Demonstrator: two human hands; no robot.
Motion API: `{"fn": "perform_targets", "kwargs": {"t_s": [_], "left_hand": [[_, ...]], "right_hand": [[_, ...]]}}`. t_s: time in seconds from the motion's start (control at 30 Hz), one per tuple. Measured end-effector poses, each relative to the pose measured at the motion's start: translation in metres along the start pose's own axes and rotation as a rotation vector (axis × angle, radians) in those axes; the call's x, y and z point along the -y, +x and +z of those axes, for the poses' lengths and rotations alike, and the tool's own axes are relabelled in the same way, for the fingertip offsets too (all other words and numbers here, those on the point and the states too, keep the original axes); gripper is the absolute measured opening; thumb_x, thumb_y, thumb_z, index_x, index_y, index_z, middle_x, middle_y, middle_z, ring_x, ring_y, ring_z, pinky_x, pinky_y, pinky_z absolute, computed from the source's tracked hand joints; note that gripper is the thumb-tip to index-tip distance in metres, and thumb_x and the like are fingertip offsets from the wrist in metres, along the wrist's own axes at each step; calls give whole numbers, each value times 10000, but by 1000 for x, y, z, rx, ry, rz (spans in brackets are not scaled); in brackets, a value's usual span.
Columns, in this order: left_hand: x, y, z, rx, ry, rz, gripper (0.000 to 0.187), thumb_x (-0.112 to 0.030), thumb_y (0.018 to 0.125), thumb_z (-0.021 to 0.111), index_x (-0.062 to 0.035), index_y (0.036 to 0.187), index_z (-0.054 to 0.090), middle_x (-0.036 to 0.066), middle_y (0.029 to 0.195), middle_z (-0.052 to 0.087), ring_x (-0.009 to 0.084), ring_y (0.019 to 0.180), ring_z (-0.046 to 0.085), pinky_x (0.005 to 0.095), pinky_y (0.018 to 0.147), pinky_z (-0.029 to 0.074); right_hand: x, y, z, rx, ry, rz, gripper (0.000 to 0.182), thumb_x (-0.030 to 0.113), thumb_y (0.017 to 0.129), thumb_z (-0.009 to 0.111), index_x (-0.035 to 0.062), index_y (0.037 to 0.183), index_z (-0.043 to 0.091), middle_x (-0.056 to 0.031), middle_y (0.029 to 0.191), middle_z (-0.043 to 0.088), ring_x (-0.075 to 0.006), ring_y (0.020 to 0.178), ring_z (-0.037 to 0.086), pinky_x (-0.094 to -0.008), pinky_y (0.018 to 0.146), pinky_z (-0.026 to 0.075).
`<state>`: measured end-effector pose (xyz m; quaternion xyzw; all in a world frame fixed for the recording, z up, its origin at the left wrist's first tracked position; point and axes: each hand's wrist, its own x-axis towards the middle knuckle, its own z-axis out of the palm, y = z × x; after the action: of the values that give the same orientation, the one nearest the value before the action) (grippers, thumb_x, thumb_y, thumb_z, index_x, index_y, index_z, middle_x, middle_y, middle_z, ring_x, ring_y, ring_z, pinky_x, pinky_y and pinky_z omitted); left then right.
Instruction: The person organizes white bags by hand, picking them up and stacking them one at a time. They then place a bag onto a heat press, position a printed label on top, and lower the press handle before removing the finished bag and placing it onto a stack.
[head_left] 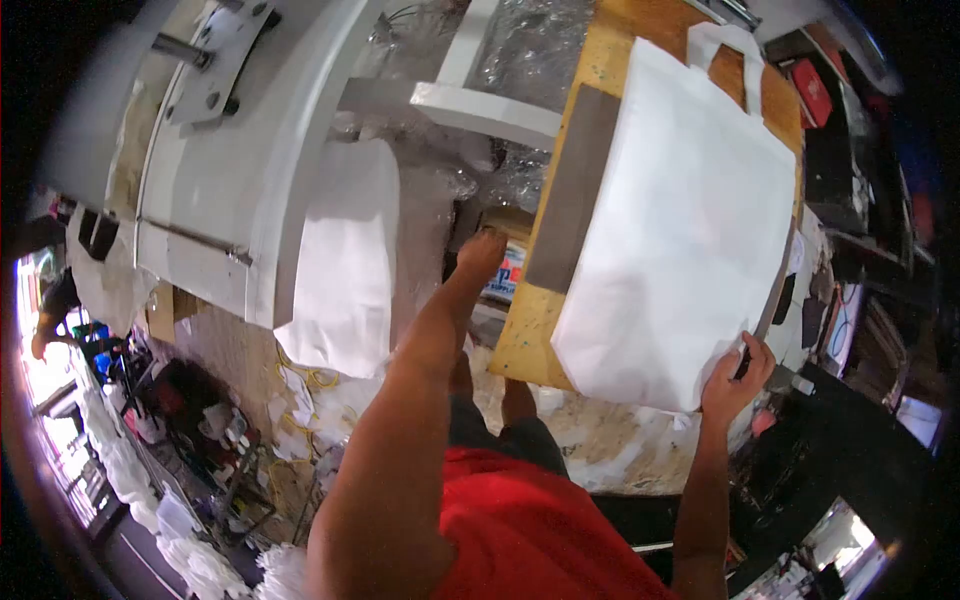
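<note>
A white tote bag [690, 230] lies flat on a yellow wooden board [535, 335], its handles [755, 75] at the far end. My right hand [738, 380] is at the bag's near right corner, fingers and thumb closed on its edge. My left hand [483, 252] is curled closed left of the board, above a printed box or pack [503, 275] lower down; whatever its fingers may hold is hidden. A grey-brown flat strip [573, 190] lies along the board's left side, beside the bag. Further left hangs another white bag or cloth piece [345, 260].
A large pale machine [230, 170] with a white frame bar [485, 112] stands at the left and far side. Clear plastic wrap [530, 60] is bunched behind the bar. Yellow cord [320, 378] and scraps lie on the floor. A red box [810, 92] sits at far right.
</note>
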<state>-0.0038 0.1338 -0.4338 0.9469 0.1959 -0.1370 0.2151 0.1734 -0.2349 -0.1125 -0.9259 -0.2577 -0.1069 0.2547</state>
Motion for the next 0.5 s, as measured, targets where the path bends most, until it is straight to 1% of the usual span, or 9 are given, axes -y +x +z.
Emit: {"fn": "perform_targets", "kwargs": {"t_s": [0.1,0.13,0.23,0.3,0.33,0.37,0.43,0.47,0.5], "left_hand": [[-6,-10,-20,109,48,-71,281,-165,917,546,-26,1156,596,221,1061,665,395,979,693,481,808,591],[-7,-8,-20,88,-86,-212,338,-167,880,590,-28,1187,589,239,1101,649,415,1005,684,484,825,590],[-9,-18,-25,45,-129,-231,384,-194,878,604,-24,1222,583,233,1174,627,427,1020,677,500,857,577],[-12,-23,-33,132,-127,-247,371,-201,892,595,-34,1223,585,222,1202,616,402,1060,661,486,860,576],[-13,-23,-32,224,-124,-251,358,-209,905,587,-44,1224,586,211,1231,605,377,1099,645,473,863,576],[-17,-23,-28,221,-132,-258,358,-209,905,587,-44,1224,586,211,1231,605,377,1099,645,473,863,576],[-23,-25,-14,64,79,-114,314,-235,931,556,-84,1199,617,160,1196,633,309,1183,579,460,936,517],[-20,-23,-1,62,69,-120,314,-235,931,556,-84,1199,617,160,1196,633,309,1183,579,460,936,517],[-16,-20,11,12,305,-6,285,-237,936,542,-103,1167,642,140,1171,646,286,1208,546,457,968,475]], "right_hand": [[1,-1,-3,27,-67,-13,304,112,940,543,12,1220,604,-180,1221,477,-331,1135,526,-468,982,447],[-1,-1,-3,23,-65,-15,303,120,943,542,16,1220,605,-180,1223,479,-336,1144,520,-478,983,443],[-4,-4,-1,25,-15,39,301,134,949,535,30,1221,609,-176,1220,494,-347,1154,511,-494,983,437],[-8,-3,0,-21,-89,-27,285,109,960,532,34,1217,629,-129,1210,530,-264,1039,552,-387,868,459],[-7,-1,-1,-17,-138,-68,288,131,969,526,32,1220,628,-133,1211,529,-268,1037,549,-388,875,455],[-4,-1,0,-13,-138,-78,288,131,969,526,32,1220,628,-133,1211,529,-268,1037,549,-388,875,455],[2,-2,-1,9,-39,64,301,101,943,527,23,1223,606,-171,1216,525,-335,1148,519,-471,1001,427],[-4,-1,-1,3,-138,-65,296,111,952,529,10,1220,605,-172,1213,527,-334,1149,517,-468,1006,419],[-7,-1,1,5,-142,-74,296,111,952,529,10,1220,605,-172,1213,527,-334,1149,517,-468,1006,419]]}}
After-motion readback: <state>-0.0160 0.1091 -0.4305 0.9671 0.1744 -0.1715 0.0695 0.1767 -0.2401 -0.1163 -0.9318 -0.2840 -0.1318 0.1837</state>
